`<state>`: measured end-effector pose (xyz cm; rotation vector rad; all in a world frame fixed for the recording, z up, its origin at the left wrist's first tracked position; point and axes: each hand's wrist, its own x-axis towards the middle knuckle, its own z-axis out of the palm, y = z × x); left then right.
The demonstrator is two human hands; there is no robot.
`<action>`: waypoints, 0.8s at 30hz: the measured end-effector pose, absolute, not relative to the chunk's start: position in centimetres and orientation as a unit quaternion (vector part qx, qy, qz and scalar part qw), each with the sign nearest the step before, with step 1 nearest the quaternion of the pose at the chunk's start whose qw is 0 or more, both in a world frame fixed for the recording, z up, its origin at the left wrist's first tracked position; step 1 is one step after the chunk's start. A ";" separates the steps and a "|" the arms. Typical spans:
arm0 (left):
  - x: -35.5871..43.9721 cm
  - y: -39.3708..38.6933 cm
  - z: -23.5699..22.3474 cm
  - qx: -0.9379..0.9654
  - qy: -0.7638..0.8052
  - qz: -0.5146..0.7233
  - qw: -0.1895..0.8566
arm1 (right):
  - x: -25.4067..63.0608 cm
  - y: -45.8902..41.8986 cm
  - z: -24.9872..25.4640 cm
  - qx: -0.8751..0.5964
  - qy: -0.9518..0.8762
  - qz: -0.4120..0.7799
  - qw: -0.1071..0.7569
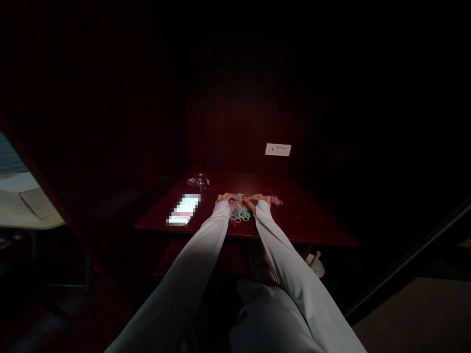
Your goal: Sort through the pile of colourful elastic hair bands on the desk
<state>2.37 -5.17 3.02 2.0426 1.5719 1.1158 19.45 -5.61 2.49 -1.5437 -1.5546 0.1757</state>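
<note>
Fingers of the left hand (pixel 225 198) and right hand (pixel 259 199) are curled, gap and hold indeterminable. Multicoloured bands (pixel 241 214) lie on the desk (pixel 301 225) between and nearer-body of both, neither hand clearly nearer; no single long axis.

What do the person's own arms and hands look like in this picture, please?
Both arms wear long, loose, plain sleeves, pale grey-white, reaching to the wrists. The left hand and the right hand are bare, without gloves. No marking shows on the sleeves. The picture is too dim and small to tell about rings or nails.
</note>
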 end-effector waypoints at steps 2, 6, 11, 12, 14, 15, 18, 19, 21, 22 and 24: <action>2.4 -5.1 3.0 0.714 0.557 0.390 0.166 | 19.5 -5.4 2.3 -0.625 -0.623 0.072 0.465; 2.5 -5.0 3.1 0.713 0.558 0.391 0.167 | 19.8 -5.0 2.2 -0.623 -0.612 0.072 0.482; 2.4 -5.0 3.1 0.712 0.553 0.394 0.176 | 20.7 -4.7 2.4 -0.628 -0.594 0.048 0.500; 2.4 -5.0 3.1 0.712 0.552 0.397 0.177 | 21.0 -4.7 2.4 -0.636 -0.584 0.044 0.502; 2.4 -5.0 3.0 0.711 0.550 0.400 0.178 | 21.8 -4.8 2.5 -0.658 -0.555 0.037 0.508; 2.3 -5.0 3.0 0.711 0.551 0.399 0.179 | 22.2 -4.9 2.6 -0.669 -0.538 0.032 0.512; 2.2 -4.9 3.0 0.712 0.552 0.394 0.181 | 23.7 -5.2 2.8 -0.692 -0.499 0.019 0.521; 2.2 -4.8 2.9 0.713 0.551 0.395 0.181 | 24.3 -5.3 2.8 -0.698 -0.489 0.014 0.522; 2.1 -4.6 2.9 0.714 0.550 0.393 0.183 | 25.6 -5.4 2.7 -0.713 -0.470 0.001 0.520; 2.1 -4.5 2.8 0.714 0.550 0.393 0.184 | 26.2 -5.4 2.7 -0.723 -0.460 -0.005 0.516; 2.2 -4.5 2.8 0.711 0.552 0.394 0.185 | 27.3 -5.4 2.6 -0.744 -0.433 -0.014 0.508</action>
